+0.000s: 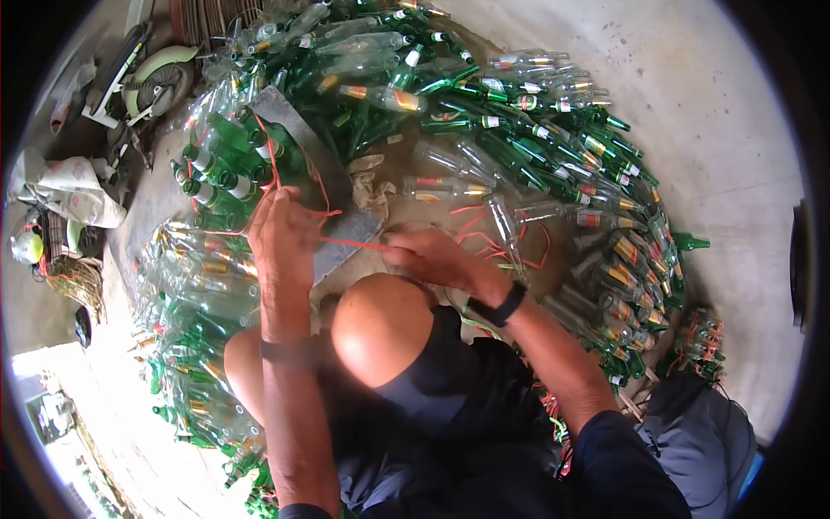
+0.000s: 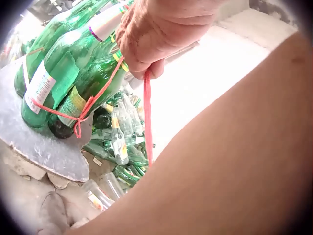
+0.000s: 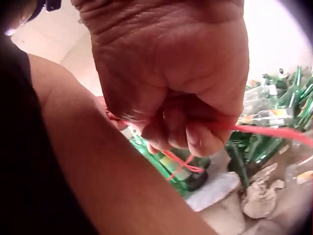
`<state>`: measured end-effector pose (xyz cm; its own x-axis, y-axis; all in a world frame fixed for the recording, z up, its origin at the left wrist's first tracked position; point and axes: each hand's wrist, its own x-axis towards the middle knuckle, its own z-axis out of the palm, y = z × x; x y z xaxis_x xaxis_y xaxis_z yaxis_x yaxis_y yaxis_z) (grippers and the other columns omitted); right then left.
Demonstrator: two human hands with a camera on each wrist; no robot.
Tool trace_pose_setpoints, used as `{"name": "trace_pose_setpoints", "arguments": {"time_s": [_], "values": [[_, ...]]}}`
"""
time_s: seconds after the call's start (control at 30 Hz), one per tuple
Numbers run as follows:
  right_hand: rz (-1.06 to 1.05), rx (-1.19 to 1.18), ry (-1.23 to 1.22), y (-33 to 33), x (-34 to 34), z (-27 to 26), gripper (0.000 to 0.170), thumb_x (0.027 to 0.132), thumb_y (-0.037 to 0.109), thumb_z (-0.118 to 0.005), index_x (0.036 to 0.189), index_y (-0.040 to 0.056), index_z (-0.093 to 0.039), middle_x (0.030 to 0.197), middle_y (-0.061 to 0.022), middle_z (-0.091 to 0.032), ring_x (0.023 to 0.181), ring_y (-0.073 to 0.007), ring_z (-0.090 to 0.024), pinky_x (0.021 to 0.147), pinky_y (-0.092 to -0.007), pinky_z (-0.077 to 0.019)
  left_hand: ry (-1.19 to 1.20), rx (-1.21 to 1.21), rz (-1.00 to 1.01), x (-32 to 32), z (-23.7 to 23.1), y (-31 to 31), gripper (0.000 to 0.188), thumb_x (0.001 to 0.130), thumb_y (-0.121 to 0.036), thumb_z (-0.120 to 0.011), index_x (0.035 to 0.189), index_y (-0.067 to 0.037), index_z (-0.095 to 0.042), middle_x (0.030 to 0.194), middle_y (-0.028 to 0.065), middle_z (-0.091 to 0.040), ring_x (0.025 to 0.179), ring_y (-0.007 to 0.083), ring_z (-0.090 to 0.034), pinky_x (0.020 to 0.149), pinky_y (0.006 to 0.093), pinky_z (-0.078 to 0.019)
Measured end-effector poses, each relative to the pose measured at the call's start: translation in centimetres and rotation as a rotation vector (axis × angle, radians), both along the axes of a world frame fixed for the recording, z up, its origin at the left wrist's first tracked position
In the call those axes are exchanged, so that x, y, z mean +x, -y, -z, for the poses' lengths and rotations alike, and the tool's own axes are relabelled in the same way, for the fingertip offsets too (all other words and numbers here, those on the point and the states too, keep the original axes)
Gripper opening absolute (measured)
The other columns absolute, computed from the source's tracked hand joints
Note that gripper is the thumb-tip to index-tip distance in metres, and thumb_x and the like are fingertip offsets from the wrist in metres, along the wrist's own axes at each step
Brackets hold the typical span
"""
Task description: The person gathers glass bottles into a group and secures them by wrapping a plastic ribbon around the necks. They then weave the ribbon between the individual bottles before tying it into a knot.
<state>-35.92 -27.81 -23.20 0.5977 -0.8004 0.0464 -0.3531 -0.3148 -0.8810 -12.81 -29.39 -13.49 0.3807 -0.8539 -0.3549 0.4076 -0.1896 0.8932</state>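
Note:
A bundle of green bottles (image 1: 226, 164) stands on a grey slab (image 1: 333, 164), bound with red string (image 2: 105, 88). At the bundle's near edge, the left hand (image 1: 281, 238) pinches the string; in the left wrist view a red strand hangs from the fingers of that hand (image 2: 164, 32). A stretch of red string (image 1: 353, 245) runs taut to the right hand (image 1: 437, 258), held in front of the knee. In the right wrist view that hand (image 3: 171, 73) has its fingers curled round the string (image 3: 274, 132).
Heaped green and clear bottles (image 1: 527, 130) lie behind and to the right, more bottles (image 1: 194, 285) to the left. Loose red string (image 1: 527, 246) lies right of the hands. Crumpled brown material (image 1: 370, 192) lies by the slab. A small bicycle (image 1: 156, 86) is at the upper left.

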Motion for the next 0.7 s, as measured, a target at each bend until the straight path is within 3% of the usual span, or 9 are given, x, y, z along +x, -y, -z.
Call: {"name": "trace_pose_setpoints", "arguments": {"time_s": [0.1,0.17,0.2,0.27,0.3,0.37,0.53,0.63,0.7], "values": [[0.014,-0.014,-0.277,-2.7,-5.8,1.3,0.025,0.100,0.027,-0.062,0.094,0.0037,-0.065,0.082,-0.0211,-0.062,0.074,-0.0387,-0.061,0.068,-0.0454,-0.0495,0.001,-0.008,0.021,0.4,0.6,0.0,0.019,0.106,-0.017,-0.056,0.108,-0.001,-0.065,0.072,-0.0044,-0.043,0.056,0.0057,-0.036,0.052,0.0255,-0.0317],[0.072,-0.056,-0.256,-4.5,-10.6,5.6,0.025,0.102,0.027,-0.063,0.102,0.0032,-0.068,0.085,-0.0202,-0.064,0.073,-0.0345,-0.059,0.068,-0.0425,-0.0489,-0.002,-0.010,0.033,0.5,1.1,0.1,0.019,0.106,-0.017,-0.056,0.108,-0.001,-0.065,0.072,-0.0044,-0.043,0.056,0.0055,-0.036,0.051,0.0252,-0.0311],[0.071,-0.054,-0.257,-5.1,-11.9,5.1,0.025,0.102,0.027,-0.063,0.102,0.0032,-0.068,0.085,-0.0202,-0.064,0.073,-0.0345,-0.059,0.068,-0.0425,-0.0489,-0.023,-0.021,0.037,0.4,1.3,0.2,0.018,0.106,-0.017,-0.056,0.108,-0.001,-0.065,0.072,-0.0043,-0.043,0.056,0.0054,-0.036,0.051,0.0251,-0.0306],[0.250,0.544,0.084,-5.8,-13.8,2.6,0.019,0.101,0.021,-0.066,0.104,0.0019,-0.067,0.079,-0.0180,-0.061,0.069,-0.0231,-0.056,0.067,-0.0373,-0.0478,-0.046,-0.032,0.042,0.2,1.5,0.3,0.018,0.106,-0.016,-0.056,0.109,-0.001,-0.065,0.073,-0.0043,-0.043,0.056,0.0052,-0.036,0.050,0.0250,-0.0301],[0.251,0.547,0.081,-5.7,-14.5,1.7,0.019,0.101,0.021,-0.066,0.104,0.0019,-0.067,0.079,-0.0180,-0.061,0.069,-0.0231,-0.056,0.067,-0.0373,-0.0478,-0.070,-0.037,0.045,0.0,1.5,0.4,0.018,0.106,-0.016,-0.056,0.109,-0.001,-0.065,0.072,-0.0044,-0.043,0.056,0.0053,-0.035,0.050,0.0251,-0.0300],[0.256,0.103,-0.237,-4.8,-15.6,-0.1,0.016,0.099,0.015,-0.067,0.098,-0.0006,-0.066,0.071,-0.0155,-0.056,0.066,-0.0138,-0.051,0.063,-0.0330,-0.0458,-0.095,-0.040,0.052,-0.2,1.6,0.6,0.017,0.106,-0.016,-0.056,0.109,-0.001,-0.065,0.072,-0.0044,-0.043,0.055,0.0053,-0.035,0.050,0.0251,-0.0299],[0.318,0.006,-0.295,-2.6,-16.5,-5.0,0.024,0.096,0.013,-0.070,0.082,-0.0032,-0.059,0.062,-0.0132,-0.048,0.057,-0.0156,-0.045,0.054,-0.0361,-0.0406,-0.098,-0.055,0.045,-0.3,1.4,0.5,0.017,0.106,-0.015,-0.055,0.108,0.000,-0.064,0.070,-0.0044,-0.043,0.054,0.0052,-0.034,0.049,0.0253,-0.0280],[0.309,-0.172,-0.360,-1.3,-16.2,-7.8,0.023,0.094,0.013,-0.071,0.079,-0.0017,-0.062,0.062,-0.0177,-0.053,0.051,-0.0251,-0.045,0.051,-0.0384,-0.0402,-0.109,-0.055,0.035,-0.2,1.6,0.6,0.017,0.106,-0.014,-0.055,0.108,0.000,-0.064,0.070,-0.0043,-0.043,0.054,0.0051,-0.034,0.048,0.0254,-0.0278],[0.317,-0.179,-0.374,-0.6,-16.8,-8.3,0.024,0.094,0.012,-0.071,0.078,-0.0021,-0.060,0.062,-0.0141,-0.049,0.053,-0.0203,-0.042,0.051,-0.0367,-0.0386,-0.116,-0.055,0.036,-0.3,1.5,0.6,0.016,0.105,-0.014,-0.056,0.108,0.000,-0.064,0.070,-0.0042,-0.043,0.054,0.0051,-0.034,0.048,0.0252,-0.0278]]}}
